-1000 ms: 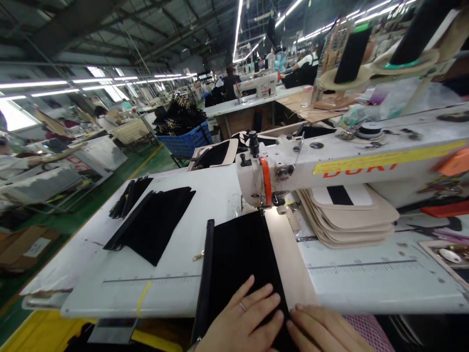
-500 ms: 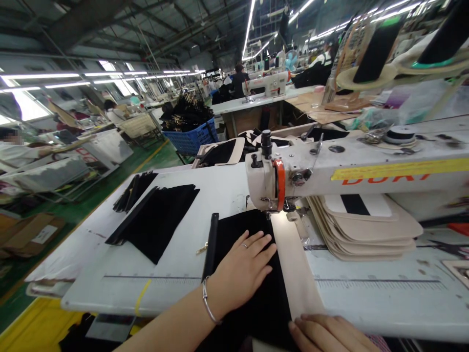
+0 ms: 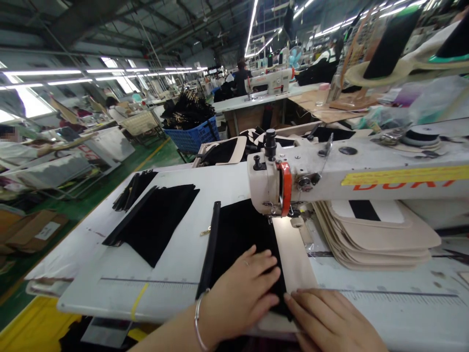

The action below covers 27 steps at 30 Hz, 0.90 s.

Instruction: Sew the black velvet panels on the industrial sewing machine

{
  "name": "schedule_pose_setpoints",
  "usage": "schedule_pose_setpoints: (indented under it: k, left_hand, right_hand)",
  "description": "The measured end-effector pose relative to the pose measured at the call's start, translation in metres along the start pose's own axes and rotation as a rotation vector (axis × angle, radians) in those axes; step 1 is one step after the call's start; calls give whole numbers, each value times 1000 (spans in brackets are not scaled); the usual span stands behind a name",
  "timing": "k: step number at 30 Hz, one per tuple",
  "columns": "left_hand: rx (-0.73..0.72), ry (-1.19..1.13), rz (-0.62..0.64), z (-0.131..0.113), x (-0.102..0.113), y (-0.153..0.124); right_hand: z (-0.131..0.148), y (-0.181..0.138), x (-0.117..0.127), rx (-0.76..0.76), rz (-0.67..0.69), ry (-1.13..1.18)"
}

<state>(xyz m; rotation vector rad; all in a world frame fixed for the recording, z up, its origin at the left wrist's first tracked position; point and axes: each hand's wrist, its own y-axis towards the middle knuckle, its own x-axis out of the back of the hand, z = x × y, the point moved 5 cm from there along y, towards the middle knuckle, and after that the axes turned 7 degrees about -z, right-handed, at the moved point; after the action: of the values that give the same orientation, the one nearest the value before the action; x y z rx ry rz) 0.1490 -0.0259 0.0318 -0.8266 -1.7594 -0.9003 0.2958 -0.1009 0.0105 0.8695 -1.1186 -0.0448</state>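
Observation:
A black fabric piece [image 3: 234, 234] lies on a beige panel [image 3: 295, 254], with their shared edge under the sewing machine's needle area [image 3: 273, 217]. A dark zipper strip [image 3: 210, 244] runs along the fabric's left side, its gold puller [image 3: 205, 231] out on the table. My left hand [image 3: 245, 291] rests flat on the black fabric, fingers a little spread. Down at the near end, my right hand [image 3: 326, 315] lies with fingers extended across the beige panel, fingertips touching the black edge. Its thumb is partly hidden.
To the left are another black zippered piece [image 3: 157, 225] and a small black stack [image 3: 134, 188]. Beige panels [image 3: 381, 244] are piled under the machine arm [image 3: 366, 166]. Behind stand a blue crate [image 3: 192, 137] of black pieces and thread cones [image 3: 392, 44].
The black fabric and beige panel have moved forward under the machine. My left hand has slid back toward me over the fabric; my right hand has come forward and further into view.

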Motion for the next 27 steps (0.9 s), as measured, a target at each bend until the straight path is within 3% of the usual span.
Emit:
schedule_pose_setpoints:
  k: [3,6,17,27]
  left_hand:
    - [-71,-76,-6,-15,-4,-18]
    - [-96,-81,-62,-13,-11,-23]
    - [-111,-7,-189,13,-18,0]
    - [-125,119,-134,36,-20,21]
  right_hand:
    - [-3,6,4,12,-13,14]
    - [-6,10,8,18,-20,30]
    - [-20,18,-5,-135,-16,69]
    - [-38,32,-22,-175,129,34]
